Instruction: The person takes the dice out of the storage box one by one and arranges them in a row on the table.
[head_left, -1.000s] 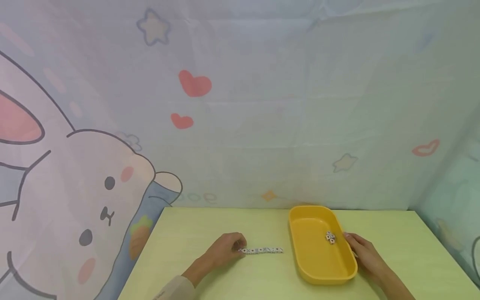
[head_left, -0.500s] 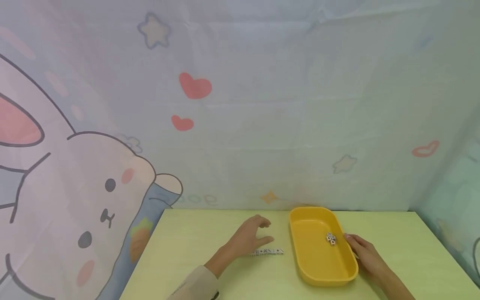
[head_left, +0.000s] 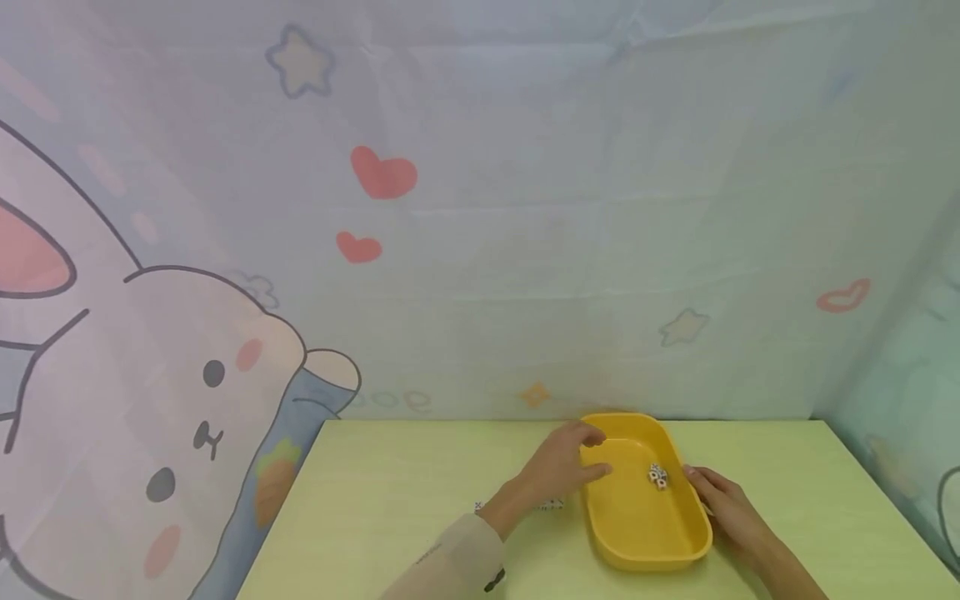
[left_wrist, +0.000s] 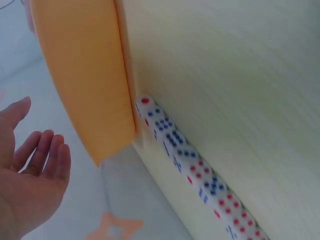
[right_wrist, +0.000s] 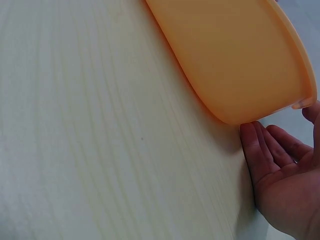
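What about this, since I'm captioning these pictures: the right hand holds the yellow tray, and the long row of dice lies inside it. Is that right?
Not quite: the long row of dice lies on the table beside the yellow tray, as the left wrist view shows. The right hand does hold the tray.

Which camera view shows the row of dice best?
The left wrist view: the row of dice is large and legible, though one end is cropped. Head shows small bits either side of the left arm; right wrist shows none.
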